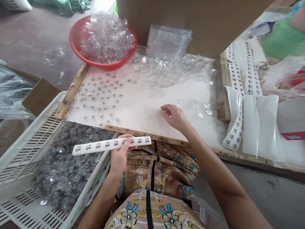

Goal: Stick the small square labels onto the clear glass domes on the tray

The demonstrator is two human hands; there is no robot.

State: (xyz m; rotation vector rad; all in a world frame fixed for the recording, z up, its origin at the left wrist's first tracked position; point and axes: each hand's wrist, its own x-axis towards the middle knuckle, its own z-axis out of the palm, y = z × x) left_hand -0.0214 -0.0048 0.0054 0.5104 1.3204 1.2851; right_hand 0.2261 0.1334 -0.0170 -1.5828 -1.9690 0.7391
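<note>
My left hand (pixel 120 156) grips a white strip of panda stickers (pixel 95 145) between thumb and fingers, held level over the front edge of the table. My right hand (pixel 174 117) is low over the white tabletop (pixel 140 98), thumb and fingertips drawn together; whatever they pinch, if anything, is hidden. Near it lie loose clear discs (pixel 208 112). On the left part of the tabletop, several panda-marked pieces (pixel 104 102) lie spread out. More clear discs (pixel 164 68) are heaped along the back.
A red bowl (pixel 77 47) piled with clear discs stands at the back left. Below it, a white plastic basket (pixel 14 171) holds many panda-marked pieces. Bundled sticker strips (pixel 234 117) lie right of a wooden rail (pixel 222 86). A cardboard box (pixel 202 25) and plastic bag (pixel 168 41) stand behind.
</note>
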